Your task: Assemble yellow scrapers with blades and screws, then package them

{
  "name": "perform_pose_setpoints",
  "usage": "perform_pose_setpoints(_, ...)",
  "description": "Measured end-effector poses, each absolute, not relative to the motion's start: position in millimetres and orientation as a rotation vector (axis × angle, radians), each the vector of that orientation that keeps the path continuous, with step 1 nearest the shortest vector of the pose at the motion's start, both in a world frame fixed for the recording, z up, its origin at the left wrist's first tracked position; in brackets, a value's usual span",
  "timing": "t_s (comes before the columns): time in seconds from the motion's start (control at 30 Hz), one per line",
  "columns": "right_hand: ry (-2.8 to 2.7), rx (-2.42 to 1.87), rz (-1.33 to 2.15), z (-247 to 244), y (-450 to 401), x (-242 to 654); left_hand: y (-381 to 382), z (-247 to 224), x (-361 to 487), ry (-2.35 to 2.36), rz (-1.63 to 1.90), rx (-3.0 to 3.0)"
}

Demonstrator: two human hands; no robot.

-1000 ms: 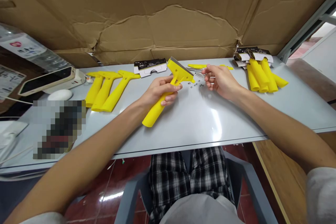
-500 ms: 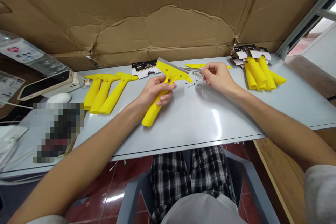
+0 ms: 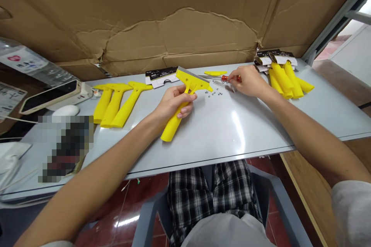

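My left hand [image 3: 179, 102] is wrapped around the neck of a yellow scraper [image 3: 172, 125]. Its wide head, with a grey metal blade along the top edge, points up and away from me. My right hand [image 3: 246, 80] is closed at the red handle of a screwdriver [image 3: 225, 78], whose shaft points left behind the scraper head. Just below that hand lies a flat metal piece [image 3: 222, 84]. Several small screws [image 3: 213, 93] are scattered on the table between the two hands. A slim yellow strip [image 3: 215, 73] rests behind the screwdriver.
On the white table [image 3: 208, 135], several yellow scraper handles [image 3: 126, 108] lie at left. More scrapers [image 3: 285, 81] with black-and-white cards are piled at right. Another card [image 3: 162, 77] lies behind my left hand. A phone [image 3: 49, 96] and white mouse [image 3: 66, 111] sit far left. Cardboard [image 3: 185, 38] stands behind.
My right hand has moved from the metal piece slightly right, onto the screwdriver's red handle. The metal piece now lies free of the fingers. My left hand keeps its hold on the scraper.
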State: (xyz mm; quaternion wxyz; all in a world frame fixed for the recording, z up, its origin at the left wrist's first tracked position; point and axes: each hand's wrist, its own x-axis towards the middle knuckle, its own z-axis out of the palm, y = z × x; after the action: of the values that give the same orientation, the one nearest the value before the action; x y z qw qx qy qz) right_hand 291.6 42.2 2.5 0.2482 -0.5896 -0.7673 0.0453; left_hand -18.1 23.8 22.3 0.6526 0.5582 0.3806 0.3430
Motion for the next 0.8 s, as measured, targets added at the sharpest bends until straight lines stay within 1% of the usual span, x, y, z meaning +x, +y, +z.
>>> perform_pose_setpoints(0.23, -2.245, -1.487, 0.311, -3, 31, 271, 21, 23, -16, 0.834, 0.783, 1.230)
perform_pose_setpoints(0.6, -2.292, -1.453, 0.368, -6, 32, 270, 26, 23, -25, 0.650, 0.680, 1.135)
perform_pose_setpoints(0.8, -2.264, -1.468, 0.339, -10, 35, 271, 23, 23, -25, 0.569, 0.609, 1.149)
